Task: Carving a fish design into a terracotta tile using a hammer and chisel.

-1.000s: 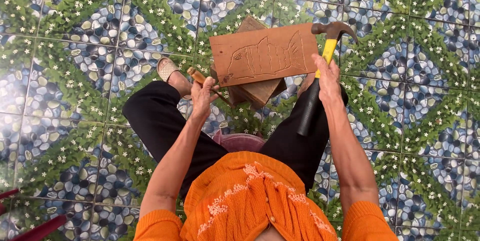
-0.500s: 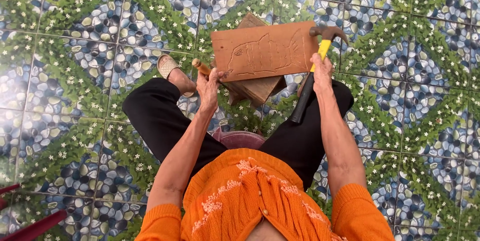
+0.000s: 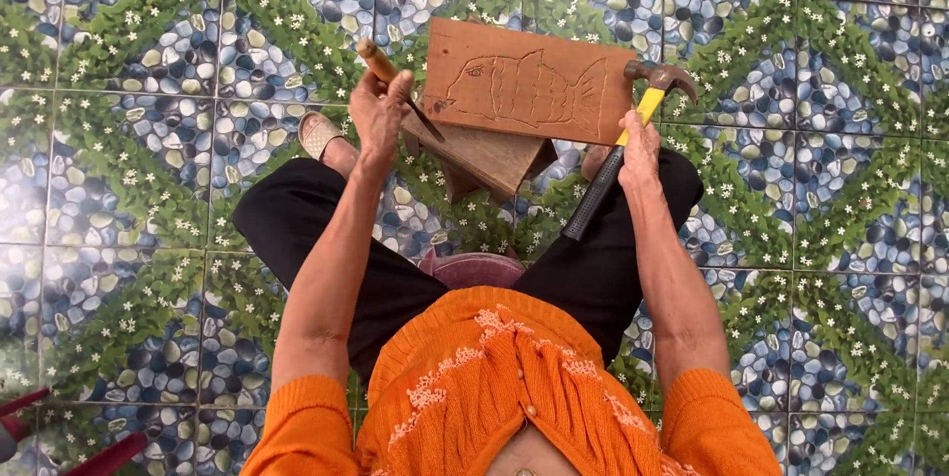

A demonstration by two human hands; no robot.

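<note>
Head view shows a person seated over a patterned tile floor [image 3: 119, 170], working a brown wooden board [image 3: 534, 90] that lies across a smaller wooden block [image 3: 489, 155] in front of the knees. The board carries a complete incised outline of a fish, head toward its left edge and tail toward its right edge, with body stripes cut in; the ground around the figure appears flat and uncut, so the outlining is judged done and any relief or deepening is judged not yet begun. The left hand [image 3: 381, 115] is closed around a wooden-handled chisel [image 3: 395, 81], its blade angled down toward the board's lower left corner, tip just beside the fish's head; whether the tip touches the wood cannot be told. The right hand [image 3: 641, 150] is wrapped firmly around the yellow-and-black shaft of a claw hammer [image 3: 633, 130], whose head lies at the board's right edge, near the tail. Compared with the frame half a second earlier, the board appears to have shifted from a steep tilt to lying flatter, with its carved face fully presented. The left hand has risen from the board's lower left corner and now shows the chisel clearly. The hammer head has come from behind the board's upper right corner to rest beside its right edge. One sandalled foot [image 3: 318, 132] remains left of the block.
</note>
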